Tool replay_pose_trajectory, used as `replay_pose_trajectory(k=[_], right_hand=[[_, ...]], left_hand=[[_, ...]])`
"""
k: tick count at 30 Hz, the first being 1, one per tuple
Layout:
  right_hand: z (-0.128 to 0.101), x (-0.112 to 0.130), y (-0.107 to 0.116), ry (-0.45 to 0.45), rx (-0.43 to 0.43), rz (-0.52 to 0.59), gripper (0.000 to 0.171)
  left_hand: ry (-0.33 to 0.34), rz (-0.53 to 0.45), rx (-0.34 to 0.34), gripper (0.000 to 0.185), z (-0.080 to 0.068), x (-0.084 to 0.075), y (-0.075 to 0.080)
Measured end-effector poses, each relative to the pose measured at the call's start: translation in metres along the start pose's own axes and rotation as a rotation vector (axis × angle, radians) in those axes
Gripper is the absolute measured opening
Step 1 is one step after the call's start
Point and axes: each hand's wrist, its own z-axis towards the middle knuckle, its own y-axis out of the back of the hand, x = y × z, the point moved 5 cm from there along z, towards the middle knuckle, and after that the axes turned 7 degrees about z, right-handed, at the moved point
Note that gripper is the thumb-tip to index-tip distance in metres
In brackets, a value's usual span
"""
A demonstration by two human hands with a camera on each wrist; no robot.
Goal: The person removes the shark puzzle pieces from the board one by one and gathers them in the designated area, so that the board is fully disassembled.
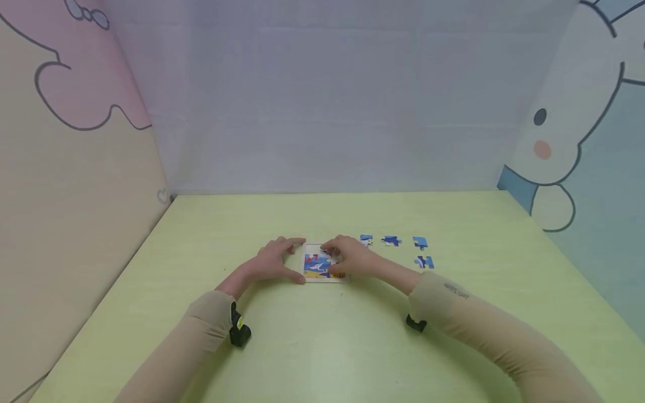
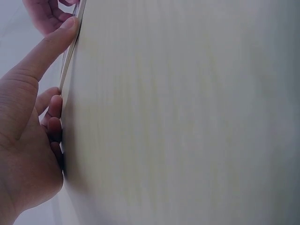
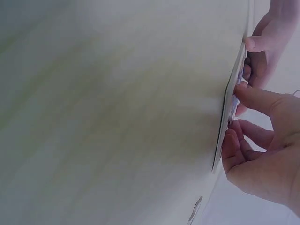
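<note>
A small jigsaw puzzle board (image 1: 326,280) with a pale frame lies on the table, partly filled with a blue, yellow and red picture. My left hand (image 1: 272,261) steadies its left side, thumb at the near corner and index finger at the far corner. In the left wrist view that left hand (image 2: 28,122) has its other fingers curled by the edge. My right hand (image 1: 355,257) bends over the board's right part, thumb and fingers around a puzzle piece (image 1: 325,251) mostly hidden beneath them. The right wrist view shows the right hand (image 3: 267,145) with fingertips low against the board.
Several loose blue puzzle pieces (image 1: 391,240) lie on the table right of the board, one of them close behind my right hand. The pale green table (image 1: 312,341) ends at a white cloth wall (image 1: 327,112). Printed panels stand along both sides.
</note>
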Motion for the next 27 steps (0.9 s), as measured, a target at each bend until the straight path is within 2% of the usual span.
replay_pose_trajectory(k=[7, 15, 21, 27], right_hand=[[0.004, -0.001, -0.001, -0.072, -0.006, 0.063, 0.051], [0.008, 0.004, 0.001, 0.012, 0.028, 0.040, 0.037], [0.011, 0.007, 0.003, 0.022, 0.069, 0.008, 0.037], [0.009, 0.008, 0.002, 0.022, 0.035, -0.032, 0.040]], left_hand=[[0.022, -0.003, 0.010, 0.099, 0.000, 0.000, 0.001], [0.016, -0.001, 0.009, 0.098, -0.001, -0.001, 0.002], [0.019, 0.003, 0.009, 0.098, -0.001, -0.001, 0.001], [0.021, 0.001, 0.010, 0.098, -0.002, -0.003, 0.002]])
